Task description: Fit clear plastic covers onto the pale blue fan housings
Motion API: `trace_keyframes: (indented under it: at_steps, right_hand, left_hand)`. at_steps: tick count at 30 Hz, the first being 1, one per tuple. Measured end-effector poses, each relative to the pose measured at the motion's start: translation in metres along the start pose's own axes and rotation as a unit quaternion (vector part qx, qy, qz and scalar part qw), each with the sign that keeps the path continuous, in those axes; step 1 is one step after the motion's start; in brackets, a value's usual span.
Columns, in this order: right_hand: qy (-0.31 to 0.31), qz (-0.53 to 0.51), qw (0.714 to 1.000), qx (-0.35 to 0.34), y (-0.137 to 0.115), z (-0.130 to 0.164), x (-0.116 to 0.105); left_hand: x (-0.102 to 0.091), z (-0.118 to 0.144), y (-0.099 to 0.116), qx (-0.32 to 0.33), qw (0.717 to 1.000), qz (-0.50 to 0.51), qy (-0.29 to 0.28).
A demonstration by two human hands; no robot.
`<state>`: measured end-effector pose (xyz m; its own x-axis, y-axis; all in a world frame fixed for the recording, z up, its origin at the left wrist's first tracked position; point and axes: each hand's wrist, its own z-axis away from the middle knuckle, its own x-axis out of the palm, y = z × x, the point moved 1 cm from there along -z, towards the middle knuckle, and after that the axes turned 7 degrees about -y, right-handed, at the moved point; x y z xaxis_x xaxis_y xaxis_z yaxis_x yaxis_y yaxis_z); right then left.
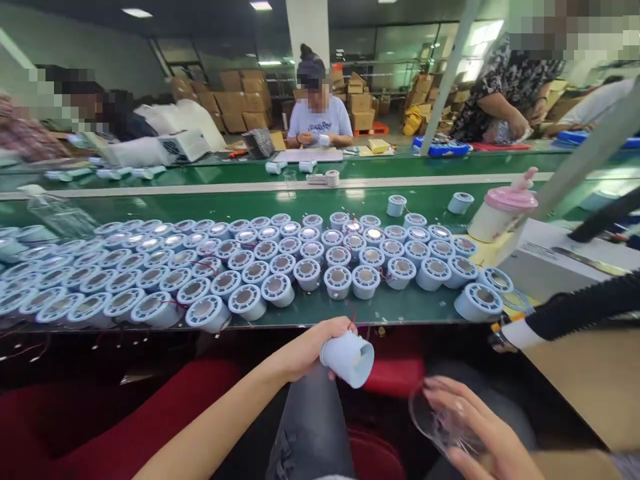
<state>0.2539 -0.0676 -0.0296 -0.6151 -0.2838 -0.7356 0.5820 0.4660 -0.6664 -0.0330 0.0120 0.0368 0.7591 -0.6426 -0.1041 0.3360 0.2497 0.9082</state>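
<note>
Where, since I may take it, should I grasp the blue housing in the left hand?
Probably round the outer wall of the blue housing near its open rim, from the right: that end faces right, uncovered, while the left hand holds the other.

Dark grey jeans [317, 427] with a faded thigh and a rough, frayed-looking patch [284, 460] clothe a seated worker. A sliver of white cloth [333, 477] shows at the waist. The left forearm [235, 410], left hand [320, 340] and right hand [477, 417] are bare.
</note>
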Motion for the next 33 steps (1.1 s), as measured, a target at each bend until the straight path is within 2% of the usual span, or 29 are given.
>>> trace_keyframes:
  at_steps: [2,4,6,9,12,15,19,24,26,29,30,31,33]
  right_hand:
    - [0.040,0.077,0.995,-0.054,-0.020,-0.015,0.000]
    - [0.064,0.155,0.985,-0.044,-0.035,-0.031,-0.003]
    - [0.062,0.211,0.975,-0.016,-0.043,-0.042,-0.007]
    - [0.024,0.202,0.979,0.014,-0.043,-0.043,-0.012]
    - [-0.004,0.083,0.995,0.061,-0.038,-0.033,-0.013]
    - [-0.016,-0.053,0.991,0.118,-0.038,-0.025,-0.014]
    - [0.027,-0.126,0.984,0.120,-0.043,-0.024,-0.016]
    - [0.097,-0.210,0.959,0.165,-0.039,-0.026,-0.011]
    - [0.113,-0.281,0.935,0.181,-0.032,-0.026,-0.009]
    - [0.133,-0.386,0.892,0.191,-0.021,-0.023,-0.008]
    - [0.129,-0.407,0.886,0.179,-0.020,-0.022,-0.009]
    - [0.117,-0.407,0.891,0.165,-0.019,-0.021,-0.010]
    - [0.082,-0.340,0.927,0.135,-0.021,-0.017,-0.011]
  left_hand:
    - [0.017,-0.013,-0.004,-0.013,0.996,0.028,-0.081]
    - [0.031,-0.023,-0.003,-0.021,0.987,0.026,-0.154]
    - [0.040,-0.030,0.002,-0.004,0.980,-0.034,-0.195]
    - [0.047,-0.033,0.010,0.069,0.970,-0.151,-0.176]
    - [0.052,-0.031,0.011,0.114,0.966,-0.204,-0.113]
    - [0.056,-0.030,0.005,0.128,0.969,-0.204,-0.057]
    - [0.058,-0.034,-0.007,0.174,0.967,-0.182,-0.041]
    - [0.056,-0.040,-0.021,0.202,0.957,-0.196,-0.065]
    - [0.058,-0.041,-0.023,0.192,0.963,-0.162,-0.099]
    - [0.062,-0.041,-0.023,0.158,0.975,-0.041,-0.148]
    - [0.064,-0.041,-0.023,0.142,0.978,0.001,-0.154]
    - [0.065,-0.041,-0.023,0.127,0.979,0.039,-0.153]
    - [0.067,-0.041,-0.022,0.106,0.978,0.101,-0.148]
